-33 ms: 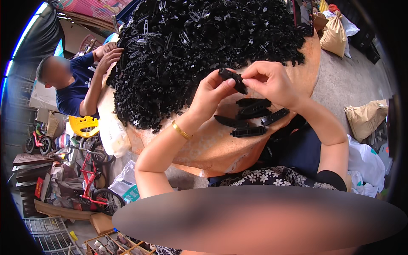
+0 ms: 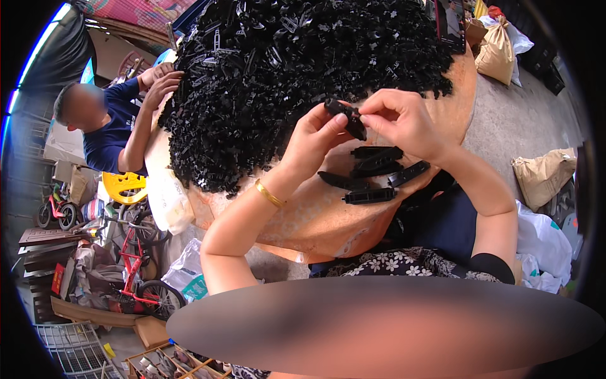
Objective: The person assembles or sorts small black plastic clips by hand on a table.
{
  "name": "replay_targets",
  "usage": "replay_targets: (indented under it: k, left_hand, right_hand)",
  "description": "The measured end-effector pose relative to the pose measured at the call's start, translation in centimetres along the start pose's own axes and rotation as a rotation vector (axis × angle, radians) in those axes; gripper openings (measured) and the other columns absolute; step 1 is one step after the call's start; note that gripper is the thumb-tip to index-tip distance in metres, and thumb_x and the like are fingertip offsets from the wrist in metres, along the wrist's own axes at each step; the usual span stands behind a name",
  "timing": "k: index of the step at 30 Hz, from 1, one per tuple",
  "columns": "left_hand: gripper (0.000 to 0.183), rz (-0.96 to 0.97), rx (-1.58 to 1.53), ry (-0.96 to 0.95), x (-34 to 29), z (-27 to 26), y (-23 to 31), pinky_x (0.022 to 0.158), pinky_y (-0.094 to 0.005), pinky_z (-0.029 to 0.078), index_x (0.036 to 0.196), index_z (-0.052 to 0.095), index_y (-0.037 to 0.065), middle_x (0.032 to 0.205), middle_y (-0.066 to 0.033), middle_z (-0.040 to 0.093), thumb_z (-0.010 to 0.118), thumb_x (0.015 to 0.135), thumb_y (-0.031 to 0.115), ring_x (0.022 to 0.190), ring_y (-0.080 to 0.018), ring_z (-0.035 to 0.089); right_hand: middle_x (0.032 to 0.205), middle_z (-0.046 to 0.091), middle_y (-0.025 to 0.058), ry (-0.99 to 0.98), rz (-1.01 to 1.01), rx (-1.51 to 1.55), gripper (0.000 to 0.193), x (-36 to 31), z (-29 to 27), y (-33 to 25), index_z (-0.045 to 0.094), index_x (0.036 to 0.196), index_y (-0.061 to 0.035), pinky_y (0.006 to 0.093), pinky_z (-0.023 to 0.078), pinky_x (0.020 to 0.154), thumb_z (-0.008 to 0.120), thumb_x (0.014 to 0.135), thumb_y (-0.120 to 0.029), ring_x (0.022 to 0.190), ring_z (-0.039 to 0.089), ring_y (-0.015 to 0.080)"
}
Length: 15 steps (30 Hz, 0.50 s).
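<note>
Over the near part of the table, my left hand (image 2: 314, 138) is closed around a small black plastic part (image 2: 356, 128), its thumb pressed on top. My right hand (image 2: 403, 121) pinches at the right side of this part with thumb and index finger; whether a smaller piece sits between those fingertips is hidden. Just below my hands lie several long, slightly curved black plastic pieces (image 2: 370, 196) in a loose group. A big heap of black plastic parts (image 2: 297, 57) spreads across the table beyond my hands.
The round table (image 2: 297, 224) has a tan covering. At its far left a person (image 2: 117, 132) in dark blue has both hands at the heap's edge. A screen (image 2: 449, 28) stands at the back right. A white plastic bag (image 2: 169, 203) hangs at the left edge. Sacks (image 2: 494, 54) stand on the floor.
The black part and my left thumb have shifted very slightly; both hands keep their hold. Everything else looks the same.
</note>
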<state>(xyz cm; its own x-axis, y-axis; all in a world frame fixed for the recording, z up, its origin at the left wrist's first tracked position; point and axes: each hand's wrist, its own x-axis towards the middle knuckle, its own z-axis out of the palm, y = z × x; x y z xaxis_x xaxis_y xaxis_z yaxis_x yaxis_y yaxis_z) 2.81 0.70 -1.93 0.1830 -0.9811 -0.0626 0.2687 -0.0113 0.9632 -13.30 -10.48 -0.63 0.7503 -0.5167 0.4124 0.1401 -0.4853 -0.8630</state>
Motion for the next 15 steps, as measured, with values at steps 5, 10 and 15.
replay_targets:
  k: [5, 10, 15]
  left_hand:
    - [0.029, -0.171, -0.226, -0.133, 0.2, -0.8, 0.4, 0.064, -0.0281, 0.054, 0.108, 0.053, 0.001, 0.094, -0.0109, 0.063, 0.043, 0.098, 0.026, 0.074, -0.0165, 0.063]
    - [0.027, -0.23, -0.144, -0.163, 0.0, -1.1, 0.5, 0.053, -0.0229, 0.05, 0.099, 0.056, 0.001, 0.083, -0.0085, 0.062, 0.047, 0.097, 0.026, 0.061, -0.0133, 0.06]
    - [0.028, -0.288, -0.028, -0.095, -0.4, -0.7, 1.4, 0.055, -0.0221, 0.051, 0.097, 0.056, -0.001, 0.084, -0.0086, 0.063, 0.05, 0.095, 0.027, 0.063, -0.0128, 0.061]
  right_hand:
    - [0.089, 0.065, 0.0085, -0.003, -0.545, -0.307, 0.018, 0.8, -0.8, 0.2, 0.065, 0.088, -0.0011, 0.0312, 0.052, 0.065, 0.066, 0.071, 0.004, 0.076, 0.062, 0.0244]
    - [0.088, 0.064, 0.006, -0.131, -0.725, -0.365, 0.027, 0.7, -0.4, 0.1, 0.065, 0.088, -0.0032, 0.0325, 0.052, 0.066, 0.067, 0.062, 0.002, 0.082, 0.06, 0.024]
    - [0.088, 0.063, 0.0071, -0.128, -0.8, -0.588, 0.021, 0.5, -0.5, 0.0, 0.063, 0.086, -0.0023, 0.0318, 0.051, 0.069, 0.067, 0.065, -0.005, 0.083, 0.059, 0.0239]
